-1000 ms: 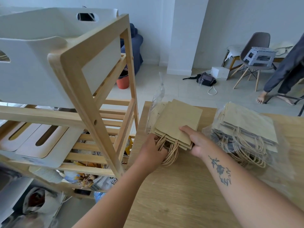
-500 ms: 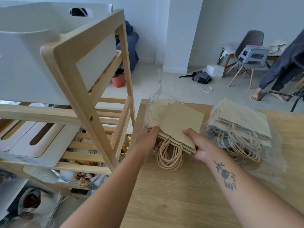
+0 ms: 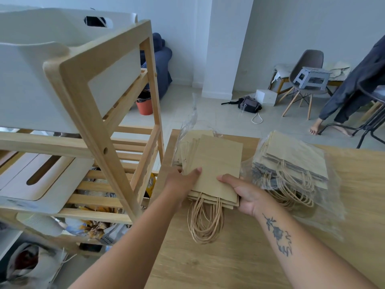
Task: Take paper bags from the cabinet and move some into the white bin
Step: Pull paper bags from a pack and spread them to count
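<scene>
Left grip (image 3: 183, 182): closed on left edge of paper bag stack (image 3: 214, 170), thumb on top.
Right grip (image 3: 245, 195): clamped on stack's lower right corner, thumb over the top sheet.
Stack: on tabletop (image 3: 229, 263), twine handles (image 3: 205, 222) trailing below both grips.
White bin (image 3: 37, 76): top shelf, left.
Writing: none legible.

Both forearms are bare with no sleeves showing, and the right forearm has a dark inked flower-and-stem tattoo (image 3: 278, 234) running just above the wrist, short plain nails too.

White walls, tiled floor (image 3: 183, 109), grey chair (image 3: 306, 67).
</scene>
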